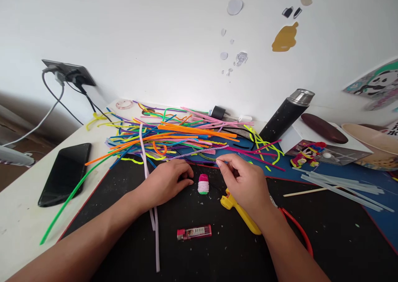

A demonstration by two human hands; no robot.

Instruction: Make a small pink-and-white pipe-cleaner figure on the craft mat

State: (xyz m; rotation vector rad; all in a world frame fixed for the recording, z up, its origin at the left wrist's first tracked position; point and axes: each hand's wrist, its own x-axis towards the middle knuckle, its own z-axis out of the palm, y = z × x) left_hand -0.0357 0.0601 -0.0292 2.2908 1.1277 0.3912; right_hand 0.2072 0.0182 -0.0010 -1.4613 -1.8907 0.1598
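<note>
My left hand (pixel 169 178) rests on the black mat over a pale lavender pipe cleaner (pixel 157 240), fingers loosely curled. A gap shows between thumb and fingers, with nothing visible in it. My right hand (pixel 244 178) is closed in a pinch, thumb against forefinger; whatever is between the tips is too small to name. Between the hands stands a small wrapped piece (pixel 203 184), magenta on top, pale pink in the middle, green at the bottom. Under my right hand lies a yellow-handled tool (pixel 242 215), partly covered. A pink lighter (pixel 194 232) lies nearer me.
A heap of coloured pipe cleaners (pixel 174 132) spreads along the back. At left lies a black phone (pixel 65 174). On the right are a black flask (pixel 286 112), a white box (pixel 326 149), a small figure (pixel 307 155), translucent glue sticks (pixel 348 188) and a red cable (pixel 300 228).
</note>
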